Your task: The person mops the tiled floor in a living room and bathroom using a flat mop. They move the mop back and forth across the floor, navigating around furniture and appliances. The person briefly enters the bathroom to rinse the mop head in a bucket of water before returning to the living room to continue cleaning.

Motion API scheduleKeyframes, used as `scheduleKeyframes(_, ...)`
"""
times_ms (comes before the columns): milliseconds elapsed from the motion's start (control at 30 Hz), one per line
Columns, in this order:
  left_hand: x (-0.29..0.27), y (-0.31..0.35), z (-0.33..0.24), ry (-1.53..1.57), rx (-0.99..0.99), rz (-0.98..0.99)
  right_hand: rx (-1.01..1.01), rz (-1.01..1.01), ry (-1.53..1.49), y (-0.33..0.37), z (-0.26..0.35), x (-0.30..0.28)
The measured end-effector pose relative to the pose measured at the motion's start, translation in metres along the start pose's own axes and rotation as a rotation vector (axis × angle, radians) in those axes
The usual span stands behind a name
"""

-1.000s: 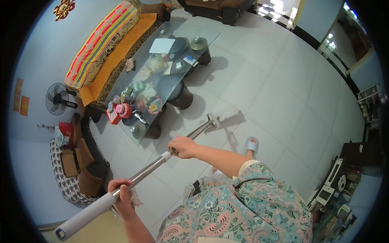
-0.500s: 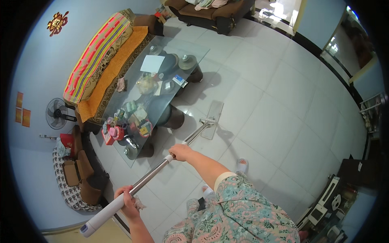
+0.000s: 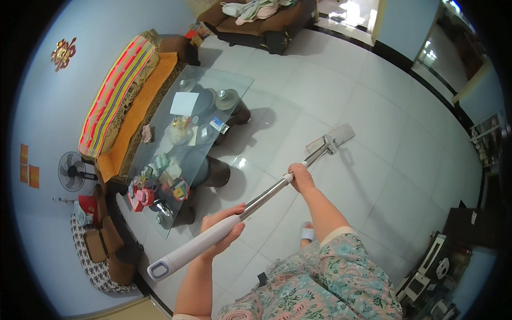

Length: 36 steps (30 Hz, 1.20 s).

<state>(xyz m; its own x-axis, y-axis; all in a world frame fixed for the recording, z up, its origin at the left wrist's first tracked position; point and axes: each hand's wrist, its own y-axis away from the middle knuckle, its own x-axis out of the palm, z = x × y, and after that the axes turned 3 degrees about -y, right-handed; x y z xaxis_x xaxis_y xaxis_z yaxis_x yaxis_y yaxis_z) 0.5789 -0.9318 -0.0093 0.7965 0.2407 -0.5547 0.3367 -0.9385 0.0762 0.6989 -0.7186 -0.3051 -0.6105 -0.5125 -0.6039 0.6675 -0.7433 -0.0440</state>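
Note:
A flat mop (image 3: pixel 262 198) with a silver pole and a thick white handle slants across the view. My left hand (image 3: pixel 223 228) wraps round the white handle near its upper end. Farther down, my right hand (image 3: pixel 302 177) grips the pole by its white collar. The mop's flat rectangular head (image 3: pixel 341 133) lies on the pale tiled floor (image 3: pixel 373 176), ahead and to the right of my right hand. My slippered foot (image 3: pixel 308 232) shows below the pole.
On my left stands a glass-topped table (image 3: pixel 234 81) on dark rounded legs, carrying bags, papers and small goods. Behind it is a long sofa (image 3: pixel 140 106) with a striped cover. A fan (image 3: pixel 72 170) stands near the wall. Another brown sofa (image 3: pixel 256 29) holds clothes; a dark cabinet (image 3: pixel 463 226) is at right.
Both hands have moved right and the mop head has slid right and slightly away across the floor, turning as it went. My view has shifted a little.

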Motion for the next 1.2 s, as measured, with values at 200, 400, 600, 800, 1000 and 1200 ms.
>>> scheduleKeyframes(200, -0.009, 0.036, -0.004, -0.165, 0.253, 0.254, 0.086, 0.099, -0.009, 0.08, 0.021, -0.038)
scheduleKeyframes(400, -0.043, 0.162, 0.011, -0.245, 0.292, 0.412, -0.04, 0.058, -0.029, 0.2, 0.052, 0.037)
scheduleKeyframes(600, -0.116, 0.315, -0.008, -0.354, 0.18, 0.464, -0.035, 0.062, -0.133, 0.326, 0.171, 0.137)
scheduleKeyframes(800, -0.173, 0.424, -0.022, -0.371, 0.107, 0.463, -0.111, 0.368, -0.252, 0.417, 0.258, 0.196)
scheduleKeyframes(1000, -0.176, 0.505, 0.0, -0.073, 0.069, 0.091, -0.082, 0.904, -0.213, 0.428, 0.301, 0.199)
scheduleKeyframes(1200, -0.129, 0.529, 0.01, 0.108, -0.132, -0.4, -0.273, 1.055, 0.027, 0.406, 0.3, 0.188)
